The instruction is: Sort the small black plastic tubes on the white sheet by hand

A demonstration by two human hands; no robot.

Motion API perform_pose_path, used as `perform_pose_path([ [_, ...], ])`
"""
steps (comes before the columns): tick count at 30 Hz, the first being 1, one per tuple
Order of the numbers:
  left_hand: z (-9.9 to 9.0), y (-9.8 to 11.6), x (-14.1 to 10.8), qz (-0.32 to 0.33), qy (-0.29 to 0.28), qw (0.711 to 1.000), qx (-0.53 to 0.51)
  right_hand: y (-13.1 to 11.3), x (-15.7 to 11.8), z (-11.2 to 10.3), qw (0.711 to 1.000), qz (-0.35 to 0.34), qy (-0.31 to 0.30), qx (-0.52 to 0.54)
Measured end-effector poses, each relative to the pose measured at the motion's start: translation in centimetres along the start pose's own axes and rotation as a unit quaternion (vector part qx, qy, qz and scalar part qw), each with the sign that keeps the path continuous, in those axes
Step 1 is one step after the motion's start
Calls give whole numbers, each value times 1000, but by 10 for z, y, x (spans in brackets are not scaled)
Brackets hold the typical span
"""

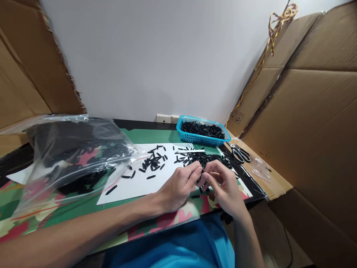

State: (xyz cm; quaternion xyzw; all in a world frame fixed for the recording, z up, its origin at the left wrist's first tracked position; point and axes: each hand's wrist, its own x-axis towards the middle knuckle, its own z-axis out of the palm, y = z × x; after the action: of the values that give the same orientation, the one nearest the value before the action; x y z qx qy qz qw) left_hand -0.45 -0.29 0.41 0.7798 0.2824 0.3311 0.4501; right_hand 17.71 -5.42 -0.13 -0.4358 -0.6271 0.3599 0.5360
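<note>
Together, just in front of the pile [212, 159] of black pieces, the left hand [178, 188] and right hand [229, 188] almost meet. The left fingers are curled in, thumb pressed to them; the right fingers are bent, thumb and index tips close together. Whether either pinches a piece, I cannot tell. Left of the fingers, loose pieces [153, 163] lie scattered on white paper [164, 179]. Beyond them sit a white strip [190, 151] and, farther, the blue basket [201, 140] of black pieces. Scissors [237, 152] rest right of the fingers; a clear bag [72, 149] lies well left on the bench [167, 219].
</note>
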Motion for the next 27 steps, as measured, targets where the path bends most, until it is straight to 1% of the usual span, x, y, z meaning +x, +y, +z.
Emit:
perform_pose_path([
  [3,1,-3,2,-9,18,998,-56,4,2,6,999,3,18,35],
  [5,2,-4,3,-18,23,995,-94,6,2,9,999,-5,34,29],
  [8,5,-6,3,-34,21,986,-164,7,5,6,998,-32,43,-45],
  [11,6,-8,3,-57,37,966,-251,-5,19,-1,983,-88,40,-157],
  [13,6,-9,4,-80,52,949,-301,-20,41,-6,960,-160,51,-223],
  [15,5,-11,5,-98,60,937,-330,-36,73,-10,931,-239,91,-262],
  [17,5,-12,5,-110,61,931,-343,-46,110,-14,902,-298,167,-265],
  [18,5,-12,6,-115,60,929,-346,-48,127,-16,890,-311,195,-272],
  [19,5,-13,6,-119,58,929,-347,-48,142,-17,887,-307,197,-283],
  [20,5,-13,7,-122,58,928,-347,-46,154,-18,889,-287,171,-312],
  [21,5,-13,7,-124,58,928,-347,-42,161,-18,890,-263,126,-351],
  [23,6,-13,8,-124,59,926,-351,-34,160,-15,888,-248,99,-374],
  [25,5,-13,8,-129,55,922,-360,-30,143,-9,896,-241,97,-361],
  [27,4,-12,8,-134,39,920,-365,-30,116,-1,926,-220,87,-293],
])
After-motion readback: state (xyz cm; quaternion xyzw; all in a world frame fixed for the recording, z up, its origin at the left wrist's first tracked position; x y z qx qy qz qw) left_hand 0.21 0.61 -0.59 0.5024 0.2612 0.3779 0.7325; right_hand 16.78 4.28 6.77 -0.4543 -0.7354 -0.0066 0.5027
